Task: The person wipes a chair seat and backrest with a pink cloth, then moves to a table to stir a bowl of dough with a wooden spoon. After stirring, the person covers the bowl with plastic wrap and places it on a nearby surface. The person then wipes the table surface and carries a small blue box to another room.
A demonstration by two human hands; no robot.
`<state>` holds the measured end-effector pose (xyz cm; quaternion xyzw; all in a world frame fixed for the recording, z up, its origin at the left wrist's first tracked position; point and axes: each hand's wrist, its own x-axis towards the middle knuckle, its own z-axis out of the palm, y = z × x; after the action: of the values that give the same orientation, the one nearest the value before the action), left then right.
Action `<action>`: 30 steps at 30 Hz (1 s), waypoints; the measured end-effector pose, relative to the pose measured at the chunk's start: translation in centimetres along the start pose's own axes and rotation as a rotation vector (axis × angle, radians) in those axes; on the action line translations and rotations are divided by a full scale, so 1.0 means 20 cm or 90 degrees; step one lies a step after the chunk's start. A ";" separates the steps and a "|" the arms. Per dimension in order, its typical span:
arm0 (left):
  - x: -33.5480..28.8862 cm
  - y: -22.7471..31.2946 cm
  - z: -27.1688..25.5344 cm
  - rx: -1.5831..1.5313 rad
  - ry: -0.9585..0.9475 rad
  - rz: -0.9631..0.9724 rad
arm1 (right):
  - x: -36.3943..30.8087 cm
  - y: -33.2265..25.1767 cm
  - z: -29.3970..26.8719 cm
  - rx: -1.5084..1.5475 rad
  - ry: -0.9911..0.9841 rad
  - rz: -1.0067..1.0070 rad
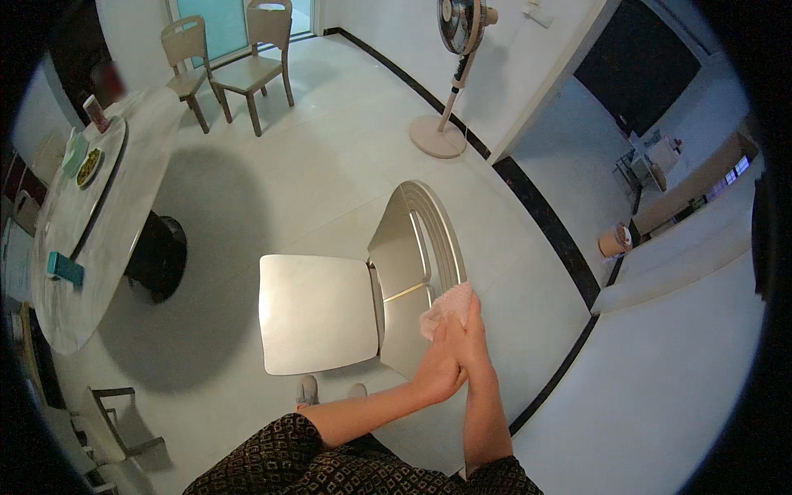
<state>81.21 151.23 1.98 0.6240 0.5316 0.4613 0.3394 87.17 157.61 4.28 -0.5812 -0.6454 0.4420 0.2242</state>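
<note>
A pale pink cloth (445, 309) is wrapped over the near end of a chair's curved backrest rail. My right hand (473, 340) presses it there with closed fingers, on the outer side of the rail. My left hand (439, 365) lies against the right one, its fingertips bent onto the lower part of the cloth. Both hands partly cover the cloth and each other. The chair (318, 313) is beige and glossy, with its seat to the left and its slotted back to the right, close in front of me.
On the left stands an oval marble-look table (140, 165) on a black round base (161, 260), bearing a plate of food (89, 167) and a teal box (65, 270). Two beige chairs (247, 73) stand far back. Beyond is a standing fan (441, 136); a bin (614, 241) sits right.
</note>
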 end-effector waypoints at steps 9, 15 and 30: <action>-0.08 -0.10 -0.03 0.019 -0.006 0.045 | -0.06 0.04 0.04 -0.297 0.221 -0.071; -0.30 -0.28 -0.21 0.096 -0.149 0.167 | -0.28 0.07 0.04 -0.426 0.299 -0.148; -0.80 -0.69 -0.76 0.262 -0.199 0.079 | -0.38 0.28 0.85 -0.456 -0.159 -0.018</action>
<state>62.03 137.30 -8.78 0.7748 0.5165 0.2614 0.2543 78.33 144.82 -7.31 -0.5555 -0.7894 0.2527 -0.0673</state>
